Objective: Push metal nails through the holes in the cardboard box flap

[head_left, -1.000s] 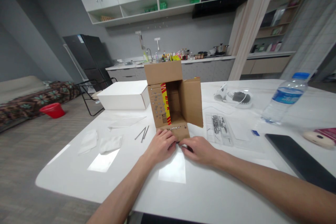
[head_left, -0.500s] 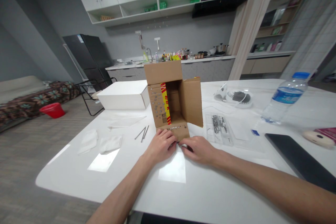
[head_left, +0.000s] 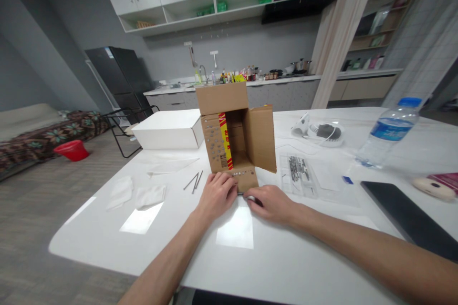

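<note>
A cardboard box (head_left: 249, 139) stands on the white table with its open side toward me and its flaps folded out. Rows of small grey round heads dot its left flap (head_left: 213, 145) and line the lower flap (head_left: 248, 182). My left hand (head_left: 219, 194) is closed on the left part of the lower flap, fingers on top, thumb mostly hidden. At the flap's front edge, my right hand (head_left: 271, 204) is closed in a pinch. A thin dark piece shows at its fingertips, too small to name. Left of the box lie three long nails (head_left: 195, 182).
A clear compartment case (head_left: 298, 176) of small metal pieces lies right of the box. Farther right are a water bottle (head_left: 390, 133) and a dark phone-like slab (head_left: 408, 214). A white box (head_left: 166, 128) and folded white cloths (head_left: 150, 196) are on the left.
My left hand has shifted slightly left and up along the lower flap, uncovering more of its front edge. My right hand has hardly moved.
</note>
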The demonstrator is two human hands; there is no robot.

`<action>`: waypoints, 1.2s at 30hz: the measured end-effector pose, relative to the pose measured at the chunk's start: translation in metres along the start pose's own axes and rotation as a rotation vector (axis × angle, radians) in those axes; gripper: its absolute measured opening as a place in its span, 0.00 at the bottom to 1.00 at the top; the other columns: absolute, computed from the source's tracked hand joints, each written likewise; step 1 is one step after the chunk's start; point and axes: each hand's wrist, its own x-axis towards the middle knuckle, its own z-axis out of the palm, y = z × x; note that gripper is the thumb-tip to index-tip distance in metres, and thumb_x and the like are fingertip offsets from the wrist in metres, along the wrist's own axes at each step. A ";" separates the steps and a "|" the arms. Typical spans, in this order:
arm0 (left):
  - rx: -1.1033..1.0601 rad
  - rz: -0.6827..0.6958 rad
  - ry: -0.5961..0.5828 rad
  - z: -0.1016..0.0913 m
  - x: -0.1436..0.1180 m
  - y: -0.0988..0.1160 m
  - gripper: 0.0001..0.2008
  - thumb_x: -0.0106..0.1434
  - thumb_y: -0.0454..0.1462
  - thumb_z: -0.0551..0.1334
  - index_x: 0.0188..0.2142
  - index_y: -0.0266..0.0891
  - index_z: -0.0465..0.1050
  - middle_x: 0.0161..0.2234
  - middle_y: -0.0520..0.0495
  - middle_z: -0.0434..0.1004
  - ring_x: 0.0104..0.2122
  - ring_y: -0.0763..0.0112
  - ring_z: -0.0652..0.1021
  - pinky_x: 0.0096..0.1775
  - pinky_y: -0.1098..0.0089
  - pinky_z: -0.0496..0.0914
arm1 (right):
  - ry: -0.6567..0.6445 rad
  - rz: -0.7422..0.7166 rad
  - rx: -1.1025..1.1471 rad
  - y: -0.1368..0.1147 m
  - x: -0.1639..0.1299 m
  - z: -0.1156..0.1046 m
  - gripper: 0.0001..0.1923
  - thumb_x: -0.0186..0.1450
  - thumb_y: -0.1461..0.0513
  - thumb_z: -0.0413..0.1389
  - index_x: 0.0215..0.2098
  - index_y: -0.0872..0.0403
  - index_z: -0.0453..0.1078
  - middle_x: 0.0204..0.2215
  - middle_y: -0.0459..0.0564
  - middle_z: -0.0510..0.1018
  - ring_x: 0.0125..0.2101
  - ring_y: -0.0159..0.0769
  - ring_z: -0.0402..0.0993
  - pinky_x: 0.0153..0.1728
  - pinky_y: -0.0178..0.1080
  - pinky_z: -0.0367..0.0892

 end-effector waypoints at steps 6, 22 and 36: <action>0.014 -0.050 0.027 0.002 -0.001 -0.001 0.07 0.66 0.33 0.57 0.40 0.42 0.72 0.40 0.46 0.78 0.41 0.65 0.75 0.42 0.61 0.64 | 0.010 -0.007 0.005 0.001 0.000 0.002 0.11 0.66 0.63 0.50 0.40 0.52 0.75 0.31 0.49 0.81 0.29 0.36 0.75 0.31 0.36 0.62; 0.003 -0.038 0.047 0.002 0.000 -0.002 0.08 0.65 0.32 0.58 0.42 0.41 0.72 0.44 0.47 0.78 0.43 0.65 0.75 0.43 0.62 0.66 | 0.019 -0.009 0.007 0.000 -0.001 0.000 0.11 0.66 0.63 0.50 0.40 0.53 0.75 0.30 0.49 0.81 0.29 0.36 0.75 0.31 0.36 0.61; -0.040 -0.060 0.015 0.004 -0.003 -0.004 0.09 0.65 0.32 0.57 0.43 0.42 0.72 0.45 0.46 0.76 0.45 0.65 0.74 0.45 0.62 0.65 | 0.014 -0.005 0.011 0.002 0.000 0.002 0.12 0.66 0.63 0.50 0.41 0.52 0.75 0.31 0.48 0.81 0.29 0.36 0.75 0.31 0.36 0.61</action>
